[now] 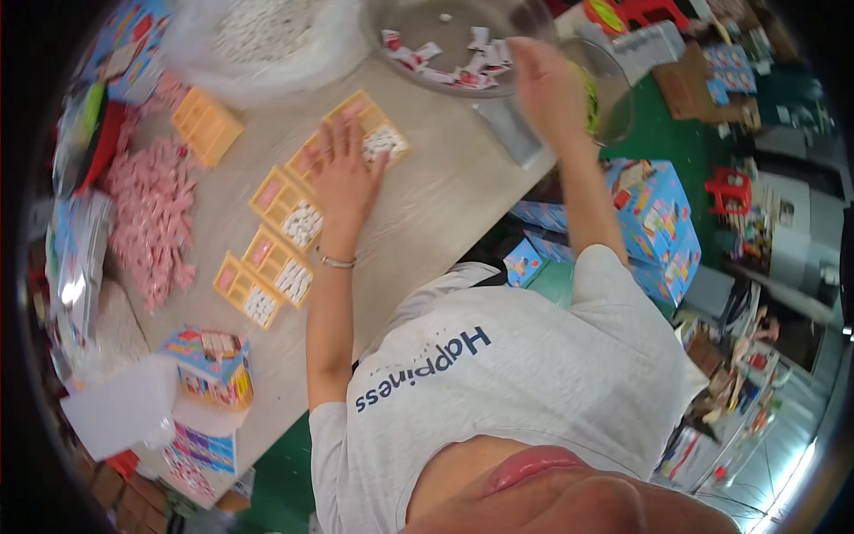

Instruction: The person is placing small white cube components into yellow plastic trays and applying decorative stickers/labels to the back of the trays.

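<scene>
Several yellow compartment trays (264, 233) stand in a slanting row on the table, with small white pieces (304, 224) in one section and something pink in another. My left hand (345, 173) lies over the far trays, its fingers spread and nothing seen in its grasp; it partly hides them. A large clear bowl (418, 82) at the far edge holds small red-and-white packets (476, 71). My right hand (541, 84) is at the bowl's right rim, blurred, its fingertips not clear enough to show whether they hold anything.
A pale table (427, 178) carries a pile of pink pieces (151, 218), a yellow tray stack (206, 126) and a clear bag of white pieces (267, 31). A printed box (213, 365) stands near left. Blue cartons (654, 222) are right of the table, beside a clear tub (614, 98).
</scene>
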Available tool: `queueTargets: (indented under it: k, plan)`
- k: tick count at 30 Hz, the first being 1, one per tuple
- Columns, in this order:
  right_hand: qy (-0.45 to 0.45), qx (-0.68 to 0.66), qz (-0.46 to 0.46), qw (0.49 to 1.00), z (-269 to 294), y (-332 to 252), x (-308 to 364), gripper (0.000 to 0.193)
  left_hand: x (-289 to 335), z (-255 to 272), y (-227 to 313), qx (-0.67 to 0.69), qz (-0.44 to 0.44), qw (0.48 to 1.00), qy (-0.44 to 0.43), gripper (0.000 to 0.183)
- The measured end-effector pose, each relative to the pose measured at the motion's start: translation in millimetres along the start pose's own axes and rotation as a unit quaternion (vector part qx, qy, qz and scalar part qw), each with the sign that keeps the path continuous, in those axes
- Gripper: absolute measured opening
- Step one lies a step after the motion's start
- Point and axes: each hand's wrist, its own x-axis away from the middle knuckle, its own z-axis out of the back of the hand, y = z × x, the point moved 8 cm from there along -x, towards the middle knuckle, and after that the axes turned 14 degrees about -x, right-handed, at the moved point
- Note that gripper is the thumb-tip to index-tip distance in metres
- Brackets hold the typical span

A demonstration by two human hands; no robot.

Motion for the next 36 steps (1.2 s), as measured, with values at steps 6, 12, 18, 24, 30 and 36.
queueTargets:
  k: [6, 12, 18, 24, 30, 36]
  plan:
    - [-0.234, 0.367, -0.276, 0.857, 65, 256, 26, 0.039, -4, 26, 16, 0.038, -0.028, 0.999, 0.024, 0.08]
    - [-0.175, 0.298, -0.223, 0.912, 67, 280, 23, 0.029, 23, 83, 19, 0.131, -0.05, 0.987, 0.073, 0.074]
    - [-0.179, 0.344, -0.258, 0.885, 109, 267, 23, 0.029, 38, 99, 20, 0.244, -0.047, 0.966, 0.075, 0.054]
    - [-0.061, 0.345, -0.242, 0.905, 156, 253, 6, 0.032, 34, 76, 39, 0.595, -0.011, 0.803, -0.003, 0.036]
    - [-0.158, -0.374, -0.253, 0.878, 4, 10, 33, 0.014, 36, 83, 52, 0.788, 0.114, 0.6, -0.077, 0.036]
    - [-0.402, -0.541, -0.313, 0.669, -145, -67, 116, 0.017, 56, 56, 1, 0.733, 0.184, 0.652, -0.056, 0.025]
